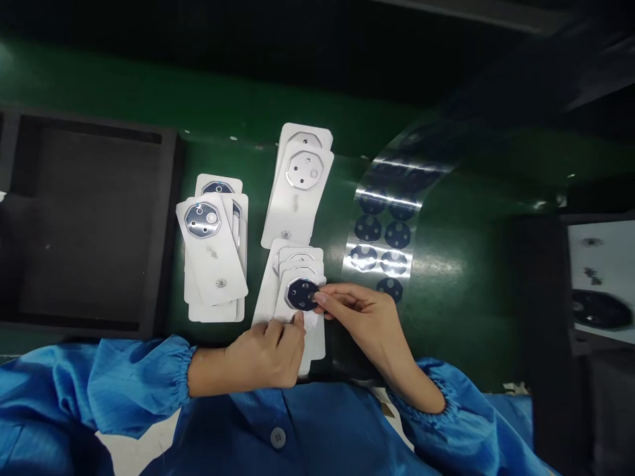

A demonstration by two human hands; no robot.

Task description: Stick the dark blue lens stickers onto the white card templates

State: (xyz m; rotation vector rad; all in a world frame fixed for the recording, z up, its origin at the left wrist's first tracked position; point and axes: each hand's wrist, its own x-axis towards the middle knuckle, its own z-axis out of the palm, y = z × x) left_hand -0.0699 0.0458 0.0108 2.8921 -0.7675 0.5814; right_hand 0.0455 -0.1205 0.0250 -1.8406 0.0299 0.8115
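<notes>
One dark disc (300, 293) with small holes sits over the octagonal ring of a white panel (282, 312), the uppermost of a loose pile in front of the person. The right hand (373, 319) pinches the disc's right edge between thumb and forefinger, and these fingertips cover that part of it; whether the disc lies flat or partly lifted is hard to tell. Its other fingers fold underneath, mostly out of sight. The left hand (275, 350) is loosely curled, one fingertip at the disc's lower edge; whether it grips the panel cannot be told, since the hand itself hides the panel's lower part. Sheets beneath show only as overlapping edges, too muddled to count.

Just beyond lies an upper pile (297, 198) of white panels with pale rings, the lower one largely covered. To the left, another pile (213, 258) carries a dark-faced ring on top. To the right, a clear strip (350, 261) bears paired dark discs; glare streaks it and its far end fades into shadow on the green table (461, 277). A black tray (169, 231) and a right-hand panel (602, 264) are cut off by the picture's edges.
</notes>
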